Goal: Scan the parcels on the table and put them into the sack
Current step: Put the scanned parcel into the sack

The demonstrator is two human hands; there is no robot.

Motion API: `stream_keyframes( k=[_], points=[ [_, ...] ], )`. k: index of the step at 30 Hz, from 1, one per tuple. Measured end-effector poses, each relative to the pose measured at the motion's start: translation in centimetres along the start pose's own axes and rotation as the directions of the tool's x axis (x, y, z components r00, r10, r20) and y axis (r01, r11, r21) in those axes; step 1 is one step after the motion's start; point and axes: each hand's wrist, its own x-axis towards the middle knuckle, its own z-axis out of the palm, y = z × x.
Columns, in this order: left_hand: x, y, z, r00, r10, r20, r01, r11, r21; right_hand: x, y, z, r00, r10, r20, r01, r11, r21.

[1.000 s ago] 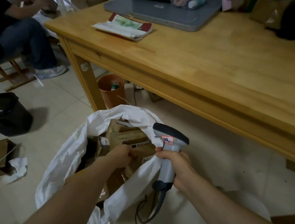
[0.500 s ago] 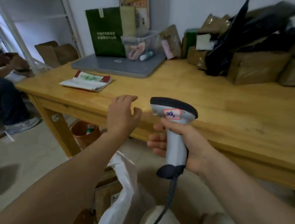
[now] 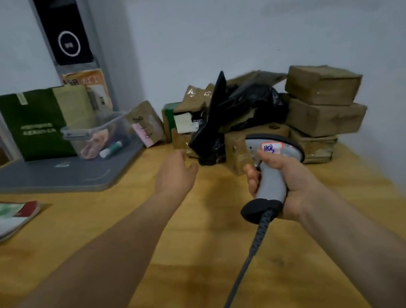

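Two hands: right hand fingers grasp smooth grey scanner; left hand released near crinkly black bag.

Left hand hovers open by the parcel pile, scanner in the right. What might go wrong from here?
1. The black bag parcel lies wedged among the brown boxes; pulling it with the left hand could drag its neighbours along.
2. The stacked boxes sit unevenly near the end of the table; a nudge might tip them.
3. The scanner cable trails off the near edge and may snag.
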Motion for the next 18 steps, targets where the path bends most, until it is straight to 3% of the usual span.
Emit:
stream_keyframes(
  k=[8, 11, 18],
  points=[
    [9.8, 1.5, 5.2, 0.997, -0.07, -0.045, 0.07, 0.998, 0.004, 5.4, -1.4, -1.9, 1.0, 0.02, 0.013, -0.02, 0.999, 0.038],
    [11.9, 0.3, 6.2, 0.996, -0.09, 0.0, 0.089, 0.992, -0.089, 6.0, -1.1, -2.2, 0.998, 0.046, 0.034, -0.047, 0.998, 0.044],
    [9.4, -2.3, 1.7, 0.975, -0.082, -0.207, 0.059, 0.992, -0.112, 4.2, 0.3, -2.3, 0.991, 0.105, 0.079, -0.105, 0.994, -0.001]
  ],
)
